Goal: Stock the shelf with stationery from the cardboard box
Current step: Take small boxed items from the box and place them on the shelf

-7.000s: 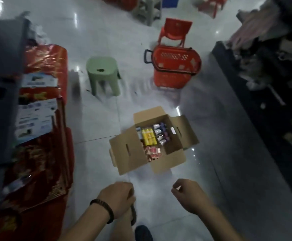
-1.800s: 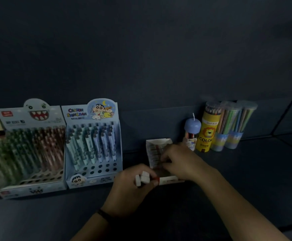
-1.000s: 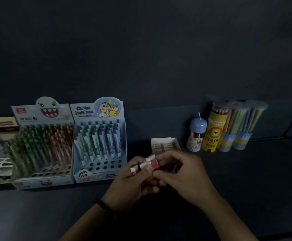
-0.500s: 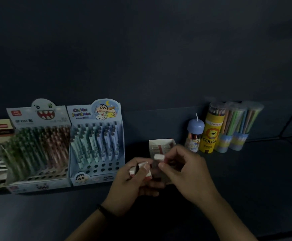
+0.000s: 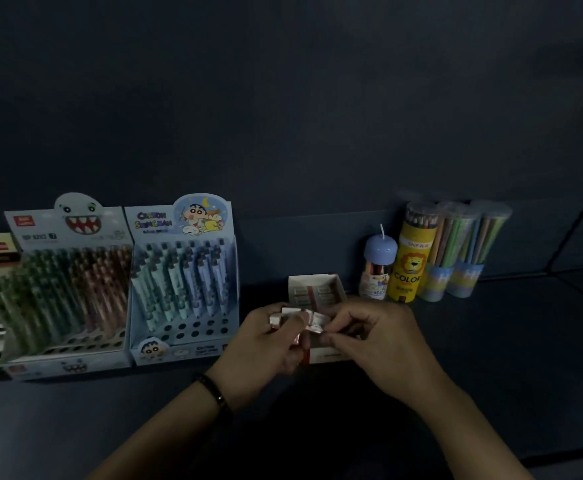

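A small white and red eraser box (image 5: 314, 289) stands open on the dark shelf (image 5: 491, 341), with several erasers lying inside. Just in front of it, my left hand (image 5: 266, 344) grips a few small white erasers (image 5: 288, 315). My right hand (image 5: 376, 341) is close beside it and pinches one eraser (image 5: 318, 323) at its fingertips. Both hands hide the front of the box. The cardboard box is out of view.
Two pen display stands are left of the hands: a monster one (image 5: 65, 289) and a cartoon one (image 5: 182, 282). Right of the eraser box stand a blue-capped tube (image 5: 378, 265), a yellow pencil tube (image 5: 411, 254) and two clear pencil tubes (image 5: 463, 251).
My right hand has come back from the eraser box to my left hand and now pinches another eraser there. The view has shifted slightly.
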A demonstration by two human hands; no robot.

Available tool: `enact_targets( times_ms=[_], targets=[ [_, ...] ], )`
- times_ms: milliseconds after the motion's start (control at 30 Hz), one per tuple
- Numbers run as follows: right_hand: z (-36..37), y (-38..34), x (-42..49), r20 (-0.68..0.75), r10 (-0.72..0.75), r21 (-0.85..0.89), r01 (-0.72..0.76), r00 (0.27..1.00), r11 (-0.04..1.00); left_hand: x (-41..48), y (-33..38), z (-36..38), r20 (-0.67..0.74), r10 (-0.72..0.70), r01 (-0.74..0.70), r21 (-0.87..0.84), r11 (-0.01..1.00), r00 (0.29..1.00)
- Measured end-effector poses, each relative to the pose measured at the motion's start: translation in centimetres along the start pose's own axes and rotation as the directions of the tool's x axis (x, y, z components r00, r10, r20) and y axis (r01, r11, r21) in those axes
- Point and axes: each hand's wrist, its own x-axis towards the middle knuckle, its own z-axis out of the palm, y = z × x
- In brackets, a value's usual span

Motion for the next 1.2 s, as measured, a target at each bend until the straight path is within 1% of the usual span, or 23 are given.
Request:
enact_targets(
  times_ms=[100,167,200,233,300,433,533,667,733,800,833,933,967,1033,1133,1200],
  targets=[
    [-0.6,0.4,0.4,0.014,-0.059,-0.113,0.060,0.998,0.992,0.0,-0.2,0.5,-0.004,0.029,-0.029,-0.007,1.000,1.000],
    [-1.1,0.9,0.8,0.012,-0.120,-0.203,0.119,0.993,0.972,0.0,-0.5,0.4,-0.074,0.072,-0.073,-0.005,0.997,0.995],
    [-1.4,1.2,1.1,0.027,-0.115,-0.227,0.118,0.993,0.967,0.0,-0.8,0.3,-0.115,0.078,-0.080,-0.015,0.997,0.990],
    [-1.6,1.4,1.4,0.048,-0.085,-0.230,0.094,0.995,0.969,0.1,-1.1,0.2,-0.135,0.069,-0.074,-0.033,0.997,0.989],
    [-1.8,1.8,2.1,0.102,-0.006,-0.248,0.032,0.995,0.968,0.1,-1.4,0.3,-0.113,0.059,-0.062,-0.032,0.998,0.992],
    [-2.1,2.4,3.5,0.192,0.106,-0.380,-0.026,0.976,0.925,0.0,-1.6,0.4,-0.108,0.102,-0.097,0.043,0.994,0.989],
    [-2.2,2.6,4.3,0.262,0.171,-0.474,-0.028,0.950,0.880,-0.5,-2.1,0.0,-0.091,0.128,-0.112,0.165,0.980,0.988],
    [-1.6,2.8,5.0,0.279,0.193,-0.526,-0.018,0.941,0.850,-0.6,-2.5,-0.2,-0.102,0.185,-0.143,0.321,0.936,0.977],
    [-1.4,2.9,5.2,0.272,0.186,-0.569,0.002,0.944,0.822,-0.5,-2.6,-0.3,-0.111,0.200,-0.149,0.359,0.921,0.973],
    [-1.1,3.0,5.2,0.275,0.180,-0.608,0.026,0.944,0.794,-0.6,-2.7,-0.3,-0.112,0.192,-0.143,0.351,0.926,0.975],
    [-0.9,3.0,5.2,0.282,0.174,-0.625,0.043,0.944,0.779,-0.6,-2.7,-0.2,-0.114,0.178,-0.134,0.318,0.939,0.977],
    [-0.5,3.0,5.5,0.309,0.177,-0.658,0.076,0.934,0.749,-0.9,-2.4,0.1,-0.132,0.118,-0.103,0.116,0.988,0.984],
    [-0.5,3.0,5.6,0.321,0.185,-0.662,0.081,0.929,0.745,-1.0,-2.4,0.1,-0.127,0.115,-0.106,0.078,0.991,0.985],
    [-0.4,3.0,5.9,0.333,0.202,-0.663,0.077,0.921,0.744,-0.9,-2.4,0.2,-0.114,0.138,-0.127,0.099,0.987,0.984],
    [-0.2,3.2,5.8,0.304,0.207,-0.672,0.056,0.930,0.738,-0.8,-2.7,0.0,-0.093,0.150,-0.132,0.176,0.976,0.984],
    [0.1,3.4,5.5,0.305,0.194,-0.668,0.064,0.932,0.741,-0.9,-2.6,0.0,-0.082,0.152,-0.135,0.178,0.975,0.985]
  ],
)
